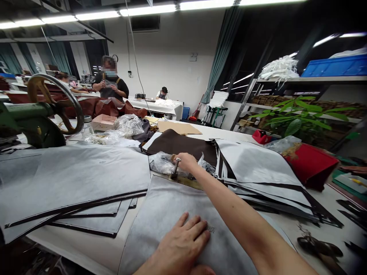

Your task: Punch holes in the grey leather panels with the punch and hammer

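Observation:
My left hand (183,242) lies flat with spread fingers on a grey sheet (160,206) that has a dark dotted mark near the fingertips. My right hand (187,162) reaches forward over the sheet's far edge, fingers closed around something small and tan, too hidden to name. Beside those fingers a short metal tool (176,168) stands upright on a brownish flat strip (189,181) along the far edge. Crumpled clear plastic (162,163) lies just behind. A dark brown sheet (183,143) is beyond it.
Stacked grey sheets lie left (94,172) and right (258,162) on the white table (100,244). A green machine with a handwheel (77,103) is at left. A red item (312,164), a plant (298,114) and shelves are right. A masked person (110,84) stands beyond.

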Demonstrator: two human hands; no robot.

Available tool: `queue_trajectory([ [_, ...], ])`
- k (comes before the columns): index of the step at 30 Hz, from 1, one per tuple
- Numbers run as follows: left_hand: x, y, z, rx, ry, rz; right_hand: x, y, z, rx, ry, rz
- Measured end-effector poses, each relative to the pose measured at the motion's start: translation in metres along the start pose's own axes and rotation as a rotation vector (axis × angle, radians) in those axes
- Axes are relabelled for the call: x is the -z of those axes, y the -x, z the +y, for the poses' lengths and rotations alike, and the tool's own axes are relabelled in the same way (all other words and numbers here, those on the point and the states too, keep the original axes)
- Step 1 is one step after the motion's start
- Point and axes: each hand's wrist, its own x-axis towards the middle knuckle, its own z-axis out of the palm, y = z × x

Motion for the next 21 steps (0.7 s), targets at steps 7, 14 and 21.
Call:
queue_trajectory([
  [7, 0.002, -0.001, 0.007, 0.038, -0.074, 0.044, 0.037, 0.060, 0.022, -0.023, -0.549, 0.257],
  [14, -0.006, -0.005, 0.018, 0.085, -0.181, 0.050, 0.027, 0.205, 0.026, 0.005, -0.643, 0.280],
  [21, -0.016, -0.001, 0.019, 0.119, -0.229, 0.065, -0.022, 0.287, 0.031, 0.272, -0.200, 0.204],
])
